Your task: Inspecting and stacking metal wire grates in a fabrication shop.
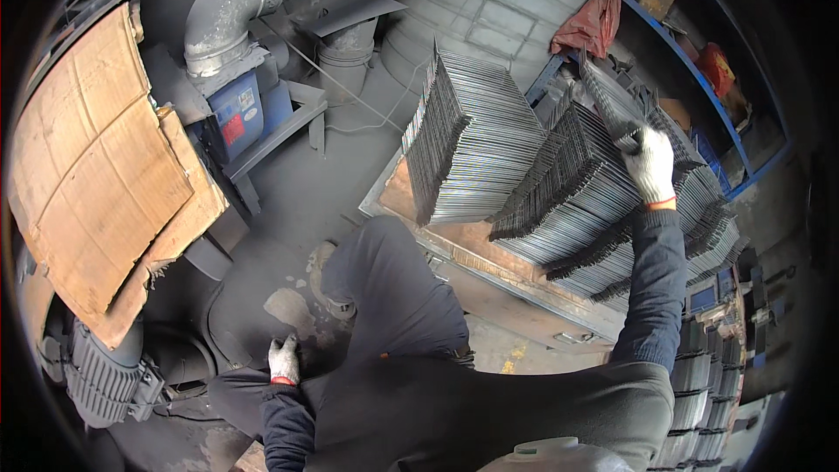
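My right hand, in a white knit glove with a soiled thumb side, reaches out over the stacks at the right. Its fingers are closed on the near end of a thin grey metal plate, which slants away from me; whether it is one plate or several together I cannot tell. Just below it lie leaning stacks of dark-edged metal plates. A taller stack of plates stands to their left on the bench. My left hand, gloved too, rests low by my left leg, fingers curled, with nothing visible in them.
The stacks sit on a metal-edged bench. At left are cardboard sheets, a blue machine with a grey duct, and a motor. A blue-framed shelf stands at far right, with more plates nearer me.
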Demonstrator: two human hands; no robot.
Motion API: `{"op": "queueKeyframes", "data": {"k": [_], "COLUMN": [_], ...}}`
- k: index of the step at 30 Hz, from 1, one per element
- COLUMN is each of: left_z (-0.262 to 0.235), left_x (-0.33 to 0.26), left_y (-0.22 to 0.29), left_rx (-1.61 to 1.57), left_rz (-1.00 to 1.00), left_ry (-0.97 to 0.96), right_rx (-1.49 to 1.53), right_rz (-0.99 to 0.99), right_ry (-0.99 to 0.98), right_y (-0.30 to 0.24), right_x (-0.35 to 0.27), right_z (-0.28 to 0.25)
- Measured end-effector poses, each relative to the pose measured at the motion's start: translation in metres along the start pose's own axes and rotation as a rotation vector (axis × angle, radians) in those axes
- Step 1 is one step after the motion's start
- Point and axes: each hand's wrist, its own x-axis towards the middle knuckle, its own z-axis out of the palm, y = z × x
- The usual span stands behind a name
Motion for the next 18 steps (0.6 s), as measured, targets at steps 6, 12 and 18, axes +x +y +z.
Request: {"op": "queueKeyframes", "data": {"k": [6, 12, 18], "left_z": [0.003, 0.006, -0.003], "left_x": [-0.004, -0.010, 0.007], "left_y": [0.002, 0.005, -0.013], "left_rx": [-0.001, -0.015, -0.033], "left_rz": [-0.020, -0.038, 0.000], "left_ry": [0.012, 0.031, 0.004], "right_rx": [0.040, 0.053, 0.039], "right_rz": [-0.059, 0.034, 0.002], "right_ry": [-0.051, -0.058, -0.117], "right_y": [-0.004, -0.007, -0.001], "right_x": [-0.030, -0.040, -0.036], "right_z": [0.011, 0.015, 0.018]}}
